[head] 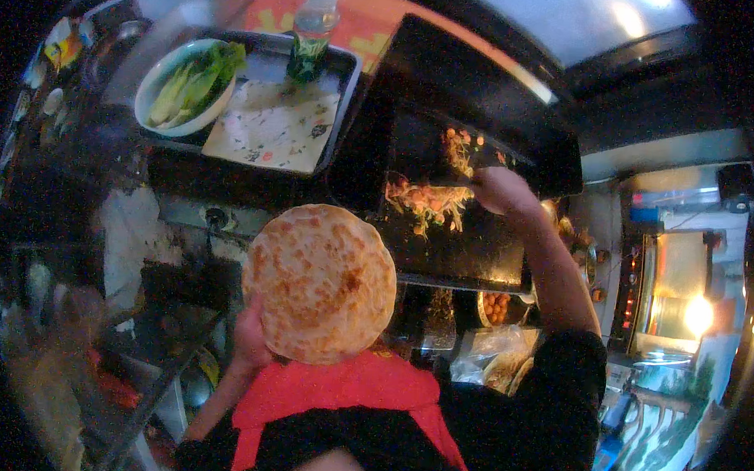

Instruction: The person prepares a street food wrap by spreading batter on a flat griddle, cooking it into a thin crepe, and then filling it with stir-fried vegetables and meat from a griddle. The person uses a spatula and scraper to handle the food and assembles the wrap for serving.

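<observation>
My left hand (252,338) grips a round browned flatbread (319,283) by its lower left edge, in front of my red apron (340,390). The bread's broad face is turned up to me. Over the black griddle (463,251), my right hand (503,189) is closed on a dark flat tool (438,179), which looks like a spatula but is hard to make out. Shredded food with pinkish pieces (428,200) lies on the griddle just left of that hand. A second strip of the food (458,148) is beyond the tool.
A tray (350,104) at the far left holds a bowl of leafy greens (189,98), patterned paper (275,129) and a green-labelled bottle (312,40). Below the griddle sit a container of small round items (494,308) and bagged flatbreads (503,364). A lit appliance (674,289) stands right.
</observation>
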{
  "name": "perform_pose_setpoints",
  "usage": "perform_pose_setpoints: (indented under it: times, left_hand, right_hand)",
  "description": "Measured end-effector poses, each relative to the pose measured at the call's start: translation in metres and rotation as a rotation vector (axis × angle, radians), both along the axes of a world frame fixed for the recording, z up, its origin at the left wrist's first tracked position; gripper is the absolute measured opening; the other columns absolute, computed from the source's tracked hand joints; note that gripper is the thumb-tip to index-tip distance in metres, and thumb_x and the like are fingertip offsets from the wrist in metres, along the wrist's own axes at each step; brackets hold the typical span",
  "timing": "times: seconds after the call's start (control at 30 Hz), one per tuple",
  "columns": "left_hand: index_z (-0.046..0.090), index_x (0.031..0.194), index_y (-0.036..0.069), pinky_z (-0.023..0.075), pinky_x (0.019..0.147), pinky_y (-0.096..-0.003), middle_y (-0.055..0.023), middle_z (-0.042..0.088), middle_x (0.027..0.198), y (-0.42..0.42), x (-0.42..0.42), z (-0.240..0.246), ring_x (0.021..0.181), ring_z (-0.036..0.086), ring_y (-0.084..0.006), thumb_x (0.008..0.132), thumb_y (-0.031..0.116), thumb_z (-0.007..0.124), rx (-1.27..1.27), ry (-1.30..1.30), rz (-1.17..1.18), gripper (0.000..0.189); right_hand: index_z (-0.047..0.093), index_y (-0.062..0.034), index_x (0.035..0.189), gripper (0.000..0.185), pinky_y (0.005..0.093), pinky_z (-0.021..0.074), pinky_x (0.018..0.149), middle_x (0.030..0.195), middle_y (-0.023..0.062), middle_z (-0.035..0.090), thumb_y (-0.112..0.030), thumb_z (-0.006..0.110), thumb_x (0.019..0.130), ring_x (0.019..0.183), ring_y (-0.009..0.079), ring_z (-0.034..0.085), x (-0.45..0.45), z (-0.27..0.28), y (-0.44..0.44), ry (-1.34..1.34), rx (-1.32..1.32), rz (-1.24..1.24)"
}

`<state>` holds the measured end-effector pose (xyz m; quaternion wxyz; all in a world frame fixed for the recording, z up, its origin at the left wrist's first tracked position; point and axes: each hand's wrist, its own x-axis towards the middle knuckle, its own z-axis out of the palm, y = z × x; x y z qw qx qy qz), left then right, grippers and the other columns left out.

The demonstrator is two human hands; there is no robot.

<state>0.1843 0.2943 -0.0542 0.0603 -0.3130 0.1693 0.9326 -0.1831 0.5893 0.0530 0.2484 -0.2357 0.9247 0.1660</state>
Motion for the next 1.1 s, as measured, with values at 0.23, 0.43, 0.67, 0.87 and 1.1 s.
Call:
perform_pose_setpoints:
  times: [0.23, 0.43, 0.67, 0.87, 1.1]
  left_hand:
    - [0.035, 0.136, 0.002, 0.041, 0.099, -0.0442, -0.012, 0.048, 0.132, -0.01, 0.004, -0.01, 0.118, 0.05, -0.0279, 0.096, 0.039, 0.039, -0.067, -0.026, -0.043, 0.054]
    - [0.034, 0.136, 0.003, 0.04, 0.1, -0.0436, -0.013, 0.046, 0.134, -0.01, 0.007, -0.004, 0.119, 0.049, -0.0296, 0.095, 0.038, 0.042, -0.072, -0.063, 0.041, 0.055]
    - [0.034, 0.136, 0.003, 0.04, 0.1, -0.0436, -0.014, 0.046, 0.134, -0.015, 0.001, -0.008, 0.119, 0.048, -0.0299, 0.096, 0.034, 0.041, 0.105, -0.028, 0.074, 0.051]
    - [0.034, 0.136, 0.003, 0.0416, 0.098, -0.0445, -0.0132, 0.047, 0.132, -0.018, 0.01, -0.019, 0.118, 0.05, -0.029, 0.096, 0.034, 0.041, -0.065, -0.043, 0.083, 0.051]
    - [0.034, 0.136, 0.004, 0.0422, 0.098, -0.0439, -0.0126, 0.048, 0.132, -0.012, -0.008, 0.011, 0.116, 0.052, -0.0291, 0.096, 0.037, 0.04, -0.019, -0.042, -0.01, 0.053]
  right_hand:
    - [0.066, -0.0137, 0.104, 0.028, 0.0409, 0.0494, 0.076, 0.096, 0.0125, 0.065, -0.017, 0.063, 0.077, 0.089, 0.0327, 0.062, -0.05, 0.006, -0.05, -0.112, -0.19, 0.164]
    - [0.067, -0.0171, 0.105, 0.027, 0.0395, 0.0494, 0.078, 0.102, 0.0107, 0.065, -0.019, 0.063, 0.078, 0.094, 0.0311, 0.062, -0.032, 0.027, -0.052, -0.104, 0.048, 0.103]
    - [0.066, -0.0137, 0.104, 0.025, 0.0421, 0.0493, 0.078, 0.096, 0.0129, 0.066, -0.02, 0.06, 0.081, 0.089, 0.0332, 0.062, -0.007, 0.004, -0.051, -0.165, -0.172, 0.338]
    - [0.067, -0.0162, 0.101, 0.022, 0.0426, 0.0503, 0.073, 0.09, 0.0111, 0.066, -0.024, 0.06, 0.081, 0.087, 0.0321, 0.063, 0.02, 0.021, -0.025, -0.024, 0.18, 0.201]
    - [0.067, -0.0177, 0.101, 0.027, 0.0429, 0.0509, 0.071, 0.09, 0.0105, 0.065, -0.012, 0.059, 0.076, 0.085, 0.0319, 0.062, 0.066, -0.003, -0.045, -0.023, 0.076, 0.259]
